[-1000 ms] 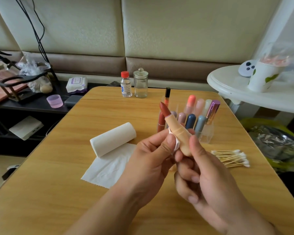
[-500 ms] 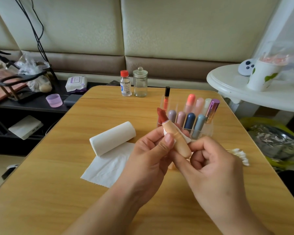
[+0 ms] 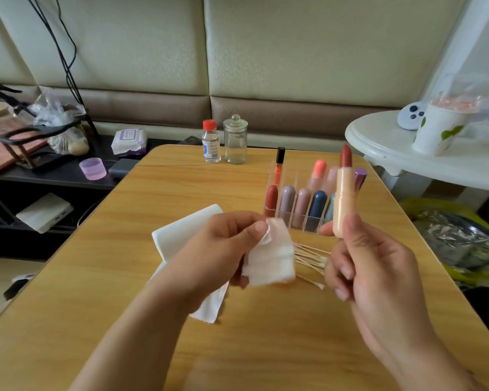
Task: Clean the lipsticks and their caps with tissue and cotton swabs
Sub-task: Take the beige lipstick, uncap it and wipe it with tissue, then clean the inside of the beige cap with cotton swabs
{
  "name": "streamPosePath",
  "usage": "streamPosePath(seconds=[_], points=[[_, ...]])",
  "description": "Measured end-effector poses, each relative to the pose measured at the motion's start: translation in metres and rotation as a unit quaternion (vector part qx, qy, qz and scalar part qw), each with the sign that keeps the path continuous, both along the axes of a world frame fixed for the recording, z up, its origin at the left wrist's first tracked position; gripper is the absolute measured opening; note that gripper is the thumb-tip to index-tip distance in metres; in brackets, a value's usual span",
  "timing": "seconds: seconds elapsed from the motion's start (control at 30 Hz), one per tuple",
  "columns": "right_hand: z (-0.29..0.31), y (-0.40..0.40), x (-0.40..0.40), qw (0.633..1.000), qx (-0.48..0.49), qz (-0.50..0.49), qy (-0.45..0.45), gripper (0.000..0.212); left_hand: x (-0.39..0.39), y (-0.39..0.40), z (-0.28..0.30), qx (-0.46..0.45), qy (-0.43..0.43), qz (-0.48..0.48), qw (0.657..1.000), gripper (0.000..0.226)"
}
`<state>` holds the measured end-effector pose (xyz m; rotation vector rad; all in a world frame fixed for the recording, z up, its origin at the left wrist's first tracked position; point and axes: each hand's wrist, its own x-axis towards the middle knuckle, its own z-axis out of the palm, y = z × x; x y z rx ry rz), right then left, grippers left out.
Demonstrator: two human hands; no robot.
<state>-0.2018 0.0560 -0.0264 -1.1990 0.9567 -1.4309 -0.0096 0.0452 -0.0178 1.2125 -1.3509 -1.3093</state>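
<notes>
Since the earlier frames, the two hands have been drawn apart, and the lipstick (image 3: 342,201) has been lifted away from the tissue to the right. In the head view, the lipstick is held upright above the wooden table (image 3: 124,277) by the right hand (image 3: 364,266), pinched at its base between thumb and forefinger. Its peach, faintly speckled barrel is topped by a dark brick-red bullet, uncapped. A folded white tissue pad (image 3: 270,256) is gripped by the curled fingers of the left hand (image 3: 223,249); its surface looks creased. Cotton swabs (image 3: 308,256) lie on the table between the hands. Behind them, capped lipsticks are standing in a clear organizer (image 3: 299,204). A tissue roll (image 3: 178,232) is partly hidden by the left hand.
</notes>
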Motion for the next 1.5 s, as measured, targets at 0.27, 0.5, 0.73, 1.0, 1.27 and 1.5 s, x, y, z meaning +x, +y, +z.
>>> streamPosePath(seconds=[0.27, 0.5, 0.73, 1.0, 1.27, 1.5], points=[[-0.005, -0.001, 0.001, 1.000, -0.017, 0.011, 0.018, 0.048, 0.006, -0.004, -0.008, -0.080, -0.416, 0.075, 0.903, 0.018], [-0.009, 0.001, 0.009, 0.995, -0.057, 0.057, 0.049, 0.053, -0.007, 0.002, 0.004, -0.173, -0.033, 0.019, 0.984, 0.035], [-0.015, 0.000, 0.009, 0.972, -0.111, 0.108, 0.177, 0.056, -0.024, 0.003, -0.008, -0.125, 0.102, -0.047, 0.986, 0.034], [0.005, -0.035, -0.082, 0.794, -0.041, -0.085, 0.601, 0.024, -0.020, -0.006, -0.012, -0.081, 0.198, 0.057, 0.975, 0.027], [-0.003, -0.039, -0.090, 0.750, 0.024, -0.046, 0.659, 0.019, -0.020, -0.005, -0.012, -0.058, 0.219, 0.063, 0.972, 0.032], [-0.003, -0.037, -0.085, 0.729, 0.024, -0.034, 0.684, 0.013, -0.020, -0.006, -0.015, -0.044, 0.216, 0.067, 0.973, 0.030]])
